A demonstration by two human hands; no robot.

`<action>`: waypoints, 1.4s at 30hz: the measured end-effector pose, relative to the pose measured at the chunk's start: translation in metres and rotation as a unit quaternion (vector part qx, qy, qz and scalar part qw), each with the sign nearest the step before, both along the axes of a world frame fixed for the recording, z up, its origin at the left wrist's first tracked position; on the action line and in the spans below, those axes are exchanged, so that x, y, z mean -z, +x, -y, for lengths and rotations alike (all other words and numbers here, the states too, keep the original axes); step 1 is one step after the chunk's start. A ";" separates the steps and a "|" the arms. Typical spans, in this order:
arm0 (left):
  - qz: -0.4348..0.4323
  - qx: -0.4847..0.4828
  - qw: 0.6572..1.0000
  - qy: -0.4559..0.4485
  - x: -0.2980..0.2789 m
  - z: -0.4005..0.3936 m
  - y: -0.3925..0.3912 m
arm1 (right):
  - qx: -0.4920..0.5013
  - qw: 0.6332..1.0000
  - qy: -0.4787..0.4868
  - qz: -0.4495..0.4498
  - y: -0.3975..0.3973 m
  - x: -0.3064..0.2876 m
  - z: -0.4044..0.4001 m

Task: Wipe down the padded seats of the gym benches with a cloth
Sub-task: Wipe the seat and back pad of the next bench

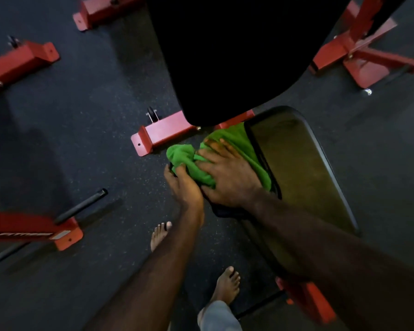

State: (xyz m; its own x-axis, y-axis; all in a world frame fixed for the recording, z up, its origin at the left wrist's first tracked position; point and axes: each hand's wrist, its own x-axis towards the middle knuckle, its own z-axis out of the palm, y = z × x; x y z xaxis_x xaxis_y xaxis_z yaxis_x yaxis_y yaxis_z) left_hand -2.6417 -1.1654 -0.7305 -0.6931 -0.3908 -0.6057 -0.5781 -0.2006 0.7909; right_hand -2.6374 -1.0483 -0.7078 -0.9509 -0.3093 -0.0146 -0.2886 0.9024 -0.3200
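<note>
I look down on a dark speckled rubber floor (86, 139) in a dim gym room, with red steel frame feet (161, 133) scattered around; I count five red frame pieces beyond the one under the bench, though blur makes the far ones hard to separate. A black bar (81, 206) juts from the frame at lower left.

One black padded bench seat (304, 168) lies before me, its long axis running from the lower middle up toward the upper middle, its narrower near end pointing at my legs. Above it a second, larger black pad (230, 56) rises toward the top edge.

One green cloth (227, 149) is bunched against the seat's left side edge, part draped over the rim, part hanging off toward the floor.

My right hand (227, 177) presses on the cloth with fingers spread flat across it. My left hand (184, 185) pinches the loose hanging bunch of the cloth, fingers curled round it.

Two bare feet (227, 283) stand on the floor below the hands, beside the bench.
</note>
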 end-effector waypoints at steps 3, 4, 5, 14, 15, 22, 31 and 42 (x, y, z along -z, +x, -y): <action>-0.006 0.019 1.000 -0.004 -0.001 0.007 0.000 | 0.117 0.992 -0.043 -0.028 -0.008 -0.002 -0.008; -0.012 0.035 0.999 -0.015 -0.002 0.009 0.000 | 0.168 0.985 -0.046 -0.020 -0.002 -0.002 0.002; -0.018 0.045 0.998 -0.026 -0.002 0.010 -0.003 | 0.173 0.984 -0.034 0.003 0.005 -0.003 0.015; -0.024 0.031 0.997 -0.070 -0.006 0.005 -0.010 | 0.196 0.979 -0.047 0.041 0.054 -0.010 0.005; -0.031 0.045 0.996 -0.069 -0.006 0.002 -0.008 | 0.171 0.983 -0.018 0.058 0.063 -0.011 0.013; -0.068 0.095 0.991 -0.061 -0.014 -0.012 -0.002 | 0.295 0.951 -0.047 0.076 0.106 -0.011 -0.019; -0.088 0.159 0.982 -0.058 -0.023 -0.037 0.003 | 0.364 0.926 -0.064 0.073 0.180 -0.016 -0.032; -0.110 0.202 0.966 -0.120 -0.012 -0.039 0.021 | 0.499 0.864 -0.055 0.049 0.150 -0.014 -0.005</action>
